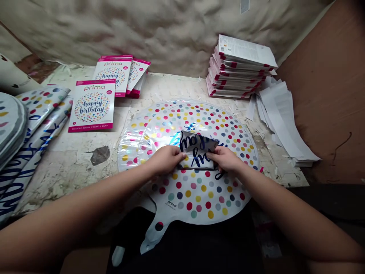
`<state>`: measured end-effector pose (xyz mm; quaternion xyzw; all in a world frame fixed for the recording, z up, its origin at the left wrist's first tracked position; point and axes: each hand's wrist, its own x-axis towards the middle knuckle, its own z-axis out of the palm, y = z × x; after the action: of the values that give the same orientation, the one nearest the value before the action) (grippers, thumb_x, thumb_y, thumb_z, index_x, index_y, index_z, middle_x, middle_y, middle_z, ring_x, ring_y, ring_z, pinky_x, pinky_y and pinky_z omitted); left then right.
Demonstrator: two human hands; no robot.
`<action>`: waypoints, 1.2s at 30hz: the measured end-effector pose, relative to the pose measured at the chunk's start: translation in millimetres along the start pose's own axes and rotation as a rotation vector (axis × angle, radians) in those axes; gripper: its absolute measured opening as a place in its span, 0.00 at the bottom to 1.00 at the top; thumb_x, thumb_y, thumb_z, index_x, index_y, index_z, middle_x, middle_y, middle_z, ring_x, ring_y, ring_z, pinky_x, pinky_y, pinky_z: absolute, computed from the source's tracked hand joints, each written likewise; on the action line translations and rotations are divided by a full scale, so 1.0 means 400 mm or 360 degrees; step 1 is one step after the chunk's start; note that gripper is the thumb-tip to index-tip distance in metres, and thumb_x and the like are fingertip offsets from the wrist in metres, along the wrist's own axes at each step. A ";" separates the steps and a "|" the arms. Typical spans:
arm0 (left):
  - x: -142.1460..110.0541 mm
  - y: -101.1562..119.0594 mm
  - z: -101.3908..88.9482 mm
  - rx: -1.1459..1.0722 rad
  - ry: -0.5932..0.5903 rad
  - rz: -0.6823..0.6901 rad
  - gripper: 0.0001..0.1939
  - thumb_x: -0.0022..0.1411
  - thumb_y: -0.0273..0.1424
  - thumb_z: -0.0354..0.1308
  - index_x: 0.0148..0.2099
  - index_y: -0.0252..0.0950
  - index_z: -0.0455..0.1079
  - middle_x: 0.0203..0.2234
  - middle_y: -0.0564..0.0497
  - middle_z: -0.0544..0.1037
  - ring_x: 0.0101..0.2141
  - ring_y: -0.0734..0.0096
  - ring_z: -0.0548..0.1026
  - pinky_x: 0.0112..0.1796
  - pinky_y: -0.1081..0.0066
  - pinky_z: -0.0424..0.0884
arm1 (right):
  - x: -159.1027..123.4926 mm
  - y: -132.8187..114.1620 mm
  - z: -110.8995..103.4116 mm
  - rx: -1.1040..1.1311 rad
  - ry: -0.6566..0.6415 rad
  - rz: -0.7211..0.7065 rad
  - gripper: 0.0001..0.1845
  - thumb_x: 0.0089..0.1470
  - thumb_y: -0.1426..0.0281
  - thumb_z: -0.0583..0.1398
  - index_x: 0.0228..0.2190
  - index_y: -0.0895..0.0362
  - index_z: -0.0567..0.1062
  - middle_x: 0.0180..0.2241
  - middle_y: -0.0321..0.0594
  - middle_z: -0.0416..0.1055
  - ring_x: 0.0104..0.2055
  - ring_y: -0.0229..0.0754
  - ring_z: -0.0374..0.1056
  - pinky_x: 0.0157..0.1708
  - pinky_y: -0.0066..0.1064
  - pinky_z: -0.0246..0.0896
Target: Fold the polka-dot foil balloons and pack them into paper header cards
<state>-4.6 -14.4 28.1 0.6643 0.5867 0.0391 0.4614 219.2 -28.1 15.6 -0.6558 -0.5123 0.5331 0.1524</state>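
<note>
My left hand (168, 159) pinches the left edge of a folded foil balloon (197, 151) with dark blue script on it. The folded balloon's right edge is between the thumb and fingers of my right hand (226, 158). Both hands hold this small rectangle over a flat, round foil balloon (199, 194), white with coloured dots. That round balloon lies on the table, its tail hanging past the front edge toward my lap. Other flat balloons show beneath it at the left. Blue lettering on the top one is partly covered by the folded piece.
Printed "happy birthday" cards (91, 106) lie at the back left. A tall stack of packets (239, 68) stands at the back right, beside loose white paper strips (281, 118). More foil balloons (37, 125) are heaped on the left of the worn table (171, 83).
</note>
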 end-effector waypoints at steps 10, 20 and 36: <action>0.031 -0.026 -0.013 0.0634 0.0528 0.0864 0.19 0.61 0.43 0.50 0.45 0.34 0.68 0.45 0.41 0.74 0.46 0.57 0.71 0.45 0.60 0.67 | 0.038 -0.023 0.002 -0.0198 0.0104 0.0206 0.18 0.56 0.56 0.52 0.26 0.56 0.70 0.12 0.34 0.62 0.10 0.34 0.53 0.10 0.26 0.46; 0.067 -0.041 -0.016 0.0781 0.0118 0.0907 0.47 0.49 0.53 0.58 0.63 0.30 0.52 0.63 0.35 0.50 0.62 0.47 0.47 0.58 0.51 0.45 | 0.056 -0.032 0.053 -0.1502 0.0448 -0.0785 0.37 0.58 0.51 0.43 0.62 0.61 0.49 0.65 0.48 0.40 0.66 0.51 0.36 0.61 0.51 0.32; 0.034 0.095 -0.073 -0.1770 -0.0153 -0.0443 0.19 0.48 0.21 0.53 0.45 0.36 0.62 0.28 0.50 0.77 0.27 0.67 0.77 0.32 0.68 0.73 | 0.198 -0.153 -0.129 -0.1265 0.0922 -0.0922 0.34 0.60 0.57 0.47 0.62 0.57 0.45 0.66 0.43 0.35 0.66 0.47 0.34 0.61 0.45 0.43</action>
<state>10.7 17.5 63.2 0.2393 0.5381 0.2504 0.7684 224.7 82.1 37.9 -0.6149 -0.7698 0.0343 0.1680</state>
